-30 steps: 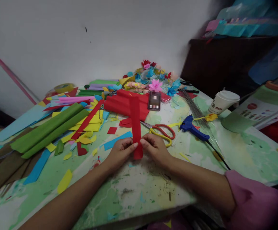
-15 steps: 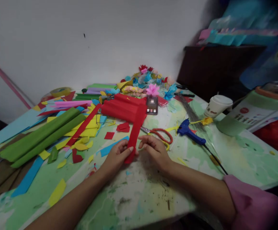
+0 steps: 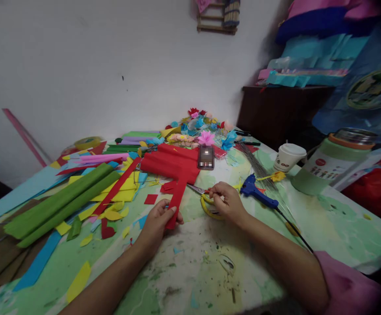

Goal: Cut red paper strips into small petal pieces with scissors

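While both hands are at work above it, the paint-stained table spreads around the two grips. To the left of the left hand's grip lie two long pieces of green crepe paper, and beyond this grip lies a broad piece of red crepe paper. Well to the right of the right hand's grip stands a pale green bottle; nearer to the same grip lies a blue glue gun. The left hand pinches a red paper strip near its lower end, between thumb and fingers. The right hand presses its fingertips together on the red-handled side of the scissors, whose blades point toward the strip. Just beyond the left grip lies a small red paper square.
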A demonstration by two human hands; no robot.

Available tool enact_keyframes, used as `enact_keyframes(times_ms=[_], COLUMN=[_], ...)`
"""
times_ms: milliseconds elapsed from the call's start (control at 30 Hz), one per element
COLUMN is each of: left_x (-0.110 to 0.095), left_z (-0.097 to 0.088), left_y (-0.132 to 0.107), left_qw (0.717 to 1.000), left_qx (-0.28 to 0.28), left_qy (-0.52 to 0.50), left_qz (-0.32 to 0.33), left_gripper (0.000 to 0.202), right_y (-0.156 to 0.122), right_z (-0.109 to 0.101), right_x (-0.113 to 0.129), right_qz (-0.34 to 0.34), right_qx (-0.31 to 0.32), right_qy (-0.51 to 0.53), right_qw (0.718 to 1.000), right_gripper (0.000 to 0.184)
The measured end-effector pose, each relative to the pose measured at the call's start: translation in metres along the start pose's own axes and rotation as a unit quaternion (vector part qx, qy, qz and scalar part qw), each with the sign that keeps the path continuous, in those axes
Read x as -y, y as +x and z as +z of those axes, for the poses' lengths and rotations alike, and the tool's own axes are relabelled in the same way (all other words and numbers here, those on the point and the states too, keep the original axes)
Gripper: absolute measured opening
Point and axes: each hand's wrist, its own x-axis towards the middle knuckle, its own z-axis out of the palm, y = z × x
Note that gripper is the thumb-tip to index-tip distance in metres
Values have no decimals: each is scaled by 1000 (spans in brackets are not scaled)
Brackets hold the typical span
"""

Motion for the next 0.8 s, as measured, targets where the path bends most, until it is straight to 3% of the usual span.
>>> enact_keyframes(times_ms=[100,233,400,633,800], left_x=[1,1,-3,-5,-5], left_z=[-1,-3,-5,-11,-13], left_y=[2,5,7,8,10], left_qw=[1000,998,994,992,990], left_qx=[-18,-50,-76,-90,-105], left_qy=[-6,-30,-60,-63,-73], left_qz=[11,36,44,55,61], left_gripper=[31,34,32,19,19], right_y=[3,1,-3,3,3], right_z=[-5,-5,-3,-4,-6], right_x=[0,1,-3,-11,-17], right_qz=[25,46,55,120,141], right_qx=[77,169,181,199,145], right_qy=[-141,-299,-304,-310,-202], right_qw=[987,938,934,922,958], right_gripper=[18,20,43,30,45])
